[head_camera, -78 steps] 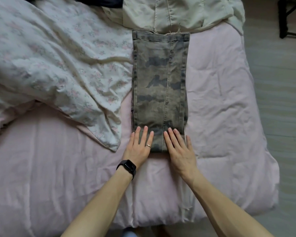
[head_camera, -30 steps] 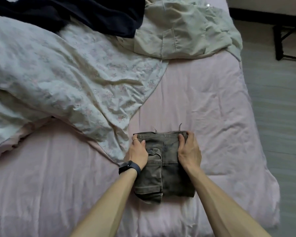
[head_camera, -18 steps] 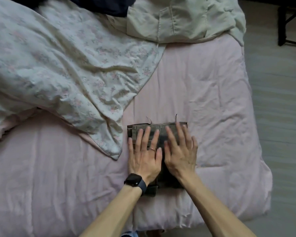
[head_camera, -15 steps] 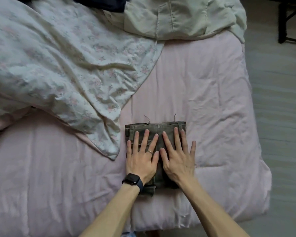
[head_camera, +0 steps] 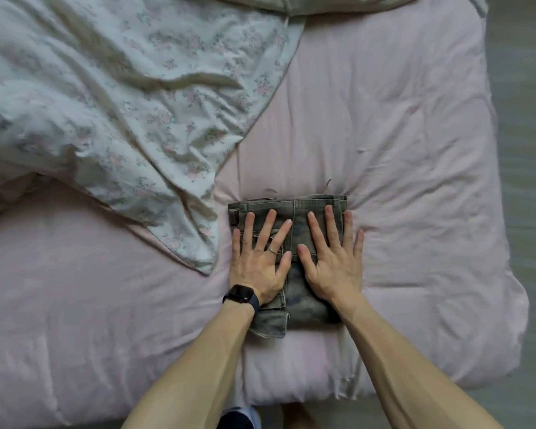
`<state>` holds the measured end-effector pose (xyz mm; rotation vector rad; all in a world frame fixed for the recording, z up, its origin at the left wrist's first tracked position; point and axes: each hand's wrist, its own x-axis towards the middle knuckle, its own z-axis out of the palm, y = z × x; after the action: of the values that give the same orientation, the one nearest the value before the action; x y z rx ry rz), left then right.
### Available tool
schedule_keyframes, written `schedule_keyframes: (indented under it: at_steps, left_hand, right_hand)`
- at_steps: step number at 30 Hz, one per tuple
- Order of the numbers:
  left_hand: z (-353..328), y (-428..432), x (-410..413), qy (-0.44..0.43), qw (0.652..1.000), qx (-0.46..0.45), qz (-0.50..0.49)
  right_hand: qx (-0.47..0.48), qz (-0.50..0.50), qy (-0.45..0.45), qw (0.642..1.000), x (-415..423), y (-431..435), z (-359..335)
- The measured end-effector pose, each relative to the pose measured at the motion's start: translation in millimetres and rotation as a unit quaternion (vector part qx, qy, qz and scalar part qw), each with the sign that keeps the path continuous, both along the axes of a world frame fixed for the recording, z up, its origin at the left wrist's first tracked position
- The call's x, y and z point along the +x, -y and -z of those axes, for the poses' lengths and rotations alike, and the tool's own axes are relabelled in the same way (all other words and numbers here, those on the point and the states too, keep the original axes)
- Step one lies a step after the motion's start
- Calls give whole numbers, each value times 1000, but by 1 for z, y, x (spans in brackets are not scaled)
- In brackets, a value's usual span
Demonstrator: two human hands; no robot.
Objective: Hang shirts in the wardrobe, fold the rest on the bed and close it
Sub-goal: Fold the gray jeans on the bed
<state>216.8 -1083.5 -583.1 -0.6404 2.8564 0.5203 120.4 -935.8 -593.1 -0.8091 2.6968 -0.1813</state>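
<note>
On bed [head_camera: 415, 150], near edge: folded trousers [head_camera: 300, 308] under your left hand [head_camera: 259, 267] and right hand [head_camera: 333, 267], both flat, fingers spread, pressing. Risk: stiff fabric may spring open if you release abruptly.

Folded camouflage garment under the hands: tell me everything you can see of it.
The folded camouflage garment is a roughly square bundle of faded grey-green fabric that looks like heavy denim. A waistband with belt loops runs along its far edge, where loose threads stick up; a stitched pocket corner juts out at the near left. It lies flat on the pink bedcover. The left hand and right hand press on it, fingers straight and spread. A corner of the floral duvet lies just left, apparently apart.
</note>
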Motion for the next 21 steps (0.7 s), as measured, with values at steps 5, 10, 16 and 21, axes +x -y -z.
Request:
schedule_keyframes:
  at_steps: [5,10,16,21]
  left_hand:
    - [-27,-4,16,-60,994,37,-87]
    - [-59,-19,40,1,963,130,-236]
    - [-70,-17,22,69,937,189,-285]
    - [-56,-7,16,78,933,192,-295]
  right_hand:
    - [-57,37,8,998,9,-1,-30]
    - [-67,147,95,982,31,-2,-64]
    - [-51,154,168,972,21,-7,-74]
    - [-40,182,171,968,12,-7,-67]
